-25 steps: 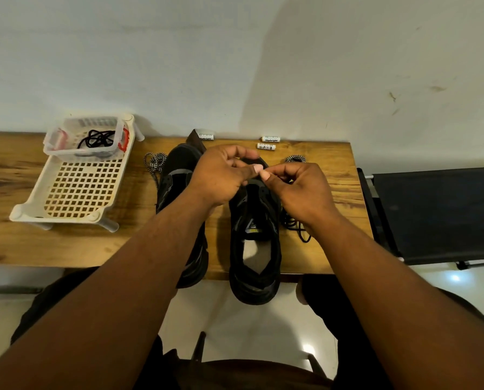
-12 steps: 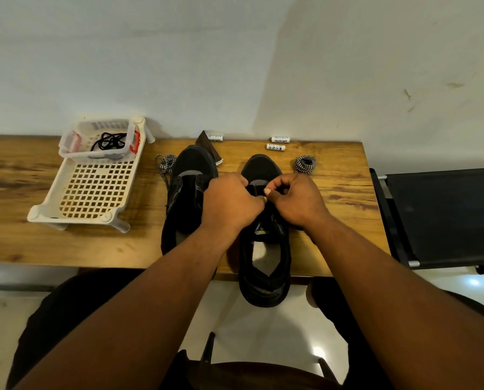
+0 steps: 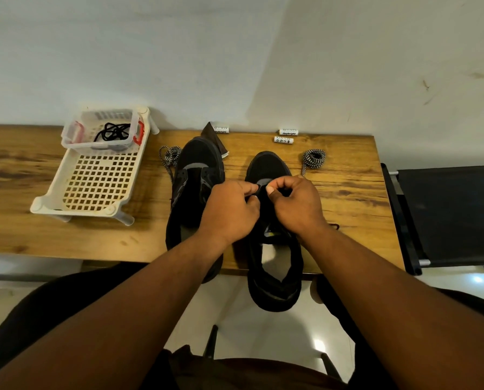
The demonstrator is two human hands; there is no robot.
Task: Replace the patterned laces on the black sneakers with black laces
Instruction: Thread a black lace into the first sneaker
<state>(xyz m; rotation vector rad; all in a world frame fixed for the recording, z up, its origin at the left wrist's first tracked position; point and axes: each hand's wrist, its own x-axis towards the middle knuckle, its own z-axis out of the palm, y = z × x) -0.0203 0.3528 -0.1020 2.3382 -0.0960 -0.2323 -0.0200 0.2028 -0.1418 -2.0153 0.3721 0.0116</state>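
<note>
Surface: wooden table [image 3: 347,198] against a pale wall.
Left hand [image 3: 229,212]: fingers curled, pinching black lace on right sneaker [image 3: 274,266].
Right hand [image 3: 297,204]: likewise pinching it.
Patterned lace [image 3: 314,157]: coiled at 1 o'clock.

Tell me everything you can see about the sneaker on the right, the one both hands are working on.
The right sneaker is all black, matte, fabric-like, and stands upright on the wooden table, toe toward the wall, heel hanging over the near edge. Its opening shows a pale insole and a small yellowish mark on the tongue. The left hand and right hand meet over its lace area, fingers curled, apparently pinching a black lace, hiding the eyelets. It stands apart from the other sneaker.
</note>
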